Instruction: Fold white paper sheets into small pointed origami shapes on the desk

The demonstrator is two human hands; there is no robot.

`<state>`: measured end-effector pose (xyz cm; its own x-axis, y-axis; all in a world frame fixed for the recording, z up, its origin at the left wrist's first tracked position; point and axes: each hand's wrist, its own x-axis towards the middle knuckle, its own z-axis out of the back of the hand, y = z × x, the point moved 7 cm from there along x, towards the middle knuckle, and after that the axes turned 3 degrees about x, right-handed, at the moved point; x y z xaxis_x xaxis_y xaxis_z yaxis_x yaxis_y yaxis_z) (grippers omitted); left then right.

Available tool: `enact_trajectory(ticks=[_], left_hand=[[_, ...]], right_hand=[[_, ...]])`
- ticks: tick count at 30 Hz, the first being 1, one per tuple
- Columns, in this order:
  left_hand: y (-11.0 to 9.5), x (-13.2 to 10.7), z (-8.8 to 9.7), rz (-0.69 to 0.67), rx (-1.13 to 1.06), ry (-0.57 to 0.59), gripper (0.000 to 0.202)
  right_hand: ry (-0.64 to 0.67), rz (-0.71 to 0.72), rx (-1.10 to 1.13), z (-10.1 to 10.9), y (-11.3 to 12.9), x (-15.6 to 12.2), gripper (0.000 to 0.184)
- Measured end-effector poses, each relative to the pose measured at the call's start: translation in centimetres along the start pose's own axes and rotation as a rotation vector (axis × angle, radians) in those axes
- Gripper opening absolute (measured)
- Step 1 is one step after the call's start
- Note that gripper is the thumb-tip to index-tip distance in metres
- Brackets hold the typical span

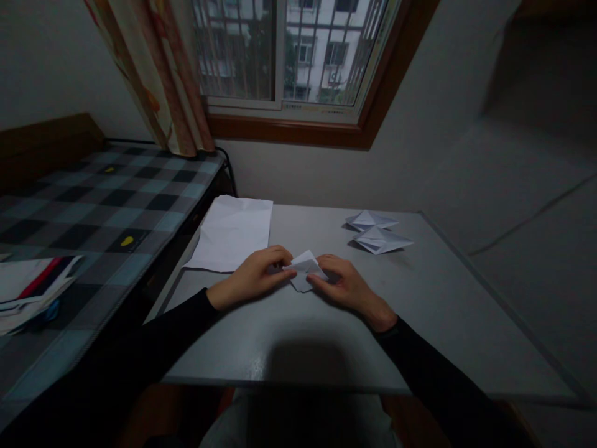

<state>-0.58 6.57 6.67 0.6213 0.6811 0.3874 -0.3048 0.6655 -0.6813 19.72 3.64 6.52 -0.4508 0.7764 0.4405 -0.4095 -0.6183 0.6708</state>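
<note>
A small folded white paper piece [304, 271] lies on the grey table [420, 311] between both hands. My left hand [255, 274] pinches its left edge with curled fingers. My right hand [342, 283] presses down on its right side, fingers bent against the paper. Part of the piece is hidden under the fingers. Both arms wear dark sleeves.
A stack of flat white sheets [233, 231] lies at the table's far left. Two folded paper pieces [379, 231] sit at the far right. A bed with a checked cover [93, 211] and some papers [32, 289] stands to the left. A window [289, 56] and curtain [158, 74] are behind.
</note>
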Motion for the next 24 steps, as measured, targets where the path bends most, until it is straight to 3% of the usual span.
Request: enact_trajectory(ticks=[7,12,20,21,24], left_hand=[[1.0,-0.2,-1.1,0.157,-0.141,-0.023,0.026],[0.2,-0.1,-1.1,0.098,-0.099,-0.012,0.023],[-0.4,-0.1,-1.3,-0.018,0.042,-0.023,0.013],[-0.5,-0.2,-1.3,-0.037,0.049,-0.025,0.016],[-1.2,-0.2,-1.1,-0.12,0.004,0.007,0.048]], right_hand=[[-0.042,-0.167,0.222,-0.6,-1.3,-0.4,0.023],[-0.007,-0.181,0.273,-1.1,-1.2,-0.5,0.03],[-0.091,-0.198,0.223,-0.4,-1.4,-0.5,0.027],[-0.096,-0.199,0.189,-0.3,-1.3,-0.5,0.025],[-0.113,-0.163,0.152,0.3,-0.8,-0.3,0.026]])
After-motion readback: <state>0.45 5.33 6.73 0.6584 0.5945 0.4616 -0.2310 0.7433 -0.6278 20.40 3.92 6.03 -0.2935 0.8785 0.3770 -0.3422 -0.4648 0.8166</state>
